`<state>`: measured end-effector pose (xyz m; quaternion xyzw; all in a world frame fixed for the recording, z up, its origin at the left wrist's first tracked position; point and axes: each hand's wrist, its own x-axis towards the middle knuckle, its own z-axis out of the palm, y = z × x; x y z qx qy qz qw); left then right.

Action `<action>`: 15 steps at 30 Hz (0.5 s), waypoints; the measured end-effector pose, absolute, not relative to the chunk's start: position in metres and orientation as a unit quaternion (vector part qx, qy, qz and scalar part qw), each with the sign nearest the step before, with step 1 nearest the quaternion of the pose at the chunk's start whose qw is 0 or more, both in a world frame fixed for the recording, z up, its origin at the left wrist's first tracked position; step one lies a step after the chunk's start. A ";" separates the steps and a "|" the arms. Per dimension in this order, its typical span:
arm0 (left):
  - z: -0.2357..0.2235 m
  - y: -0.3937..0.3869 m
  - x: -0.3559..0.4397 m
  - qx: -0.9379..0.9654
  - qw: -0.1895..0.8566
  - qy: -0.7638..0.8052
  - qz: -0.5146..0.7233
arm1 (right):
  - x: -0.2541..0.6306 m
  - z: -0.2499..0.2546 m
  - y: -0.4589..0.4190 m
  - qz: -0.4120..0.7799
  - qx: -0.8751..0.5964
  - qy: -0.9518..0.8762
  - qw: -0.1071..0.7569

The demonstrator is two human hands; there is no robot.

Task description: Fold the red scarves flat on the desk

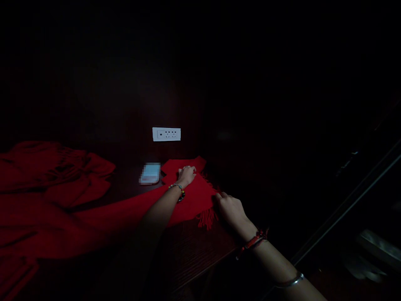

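A red scarf [197,196] with fringed ends lies across the dark wooden surface, a long strip of it running off to the left. My left hand [187,174] is on the scarf's far part, its fingers curled into the cloth. Closer to me, my right hand [231,208] pinches the scarf's right edge, just beside the fringe [206,218]. My right fingertips are partly hidden behind the hand. Between the hands the fabric looks fairly flat.
More bunched red cloth [78,171] covers the left side. A pixelated light-blue item [151,173] lies left of my left hand. A white socket panel [166,134] is on the dark wall behind. The surface's front edge [206,267] runs below my right hand.
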<state>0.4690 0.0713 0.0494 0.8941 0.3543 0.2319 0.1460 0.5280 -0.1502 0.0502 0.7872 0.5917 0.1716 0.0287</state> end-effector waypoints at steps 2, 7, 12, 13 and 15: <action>0.053 0.066 0.459 0.889 0.118 0.370 0.241 | 0.522 0.059 -0.152 0.164 0.792 0.587 0.037; 0.070 0.061 0.395 0.889 0.093 0.385 0.230 | 0.488 0.095 -0.155 0.169 0.788 0.591 0.014; 0.078 0.048 0.284 0.929 0.112 0.297 0.189 | 0.446 0.106 -0.133 0.134 0.730 0.670 -0.030; 0.076 0.043 0.262 0.935 0.110 0.285 0.182 | 0.438 0.102 -0.125 0.116 0.707 0.696 -0.041; 0.068 0.034 0.224 0.941 0.108 0.271 0.170 | 0.423 0.090 -0.108 0.074 0.655 0.749 -0.070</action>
